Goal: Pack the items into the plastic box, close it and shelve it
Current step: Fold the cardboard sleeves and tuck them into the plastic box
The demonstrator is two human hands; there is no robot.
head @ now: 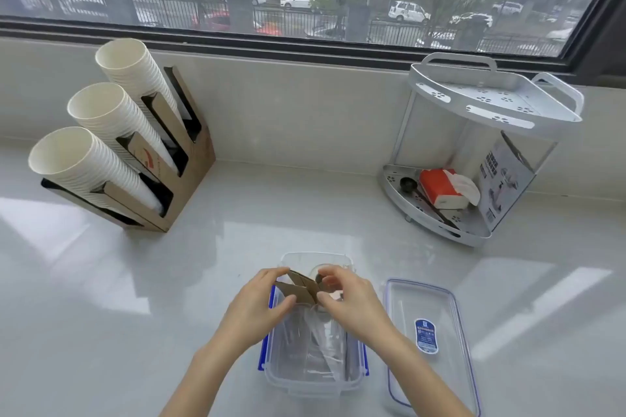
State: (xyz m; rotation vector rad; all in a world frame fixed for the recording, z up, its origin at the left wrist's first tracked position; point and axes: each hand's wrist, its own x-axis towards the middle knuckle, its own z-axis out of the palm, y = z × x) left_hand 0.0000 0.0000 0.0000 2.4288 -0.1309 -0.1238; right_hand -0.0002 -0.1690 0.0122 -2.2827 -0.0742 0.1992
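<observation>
Though unreadable, lid (430, 345) label (425, 336) blue.

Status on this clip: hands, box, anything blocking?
Left hand and right hand both pinch brown cardboard pieces over open plastic box. Lid off, lying right of it. Nothing in the way.

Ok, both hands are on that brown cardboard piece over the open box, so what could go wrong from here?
1. The cardboard piece, pinched between the left hand and right hand, looks folded and springy; it may stand proud of the plastic box rim and block closing.
2. Clear wrapped items already lie in the box; pressing down could crush or shift them.
3. The lid lies beside the right forearm and could get knocked.
</observation>
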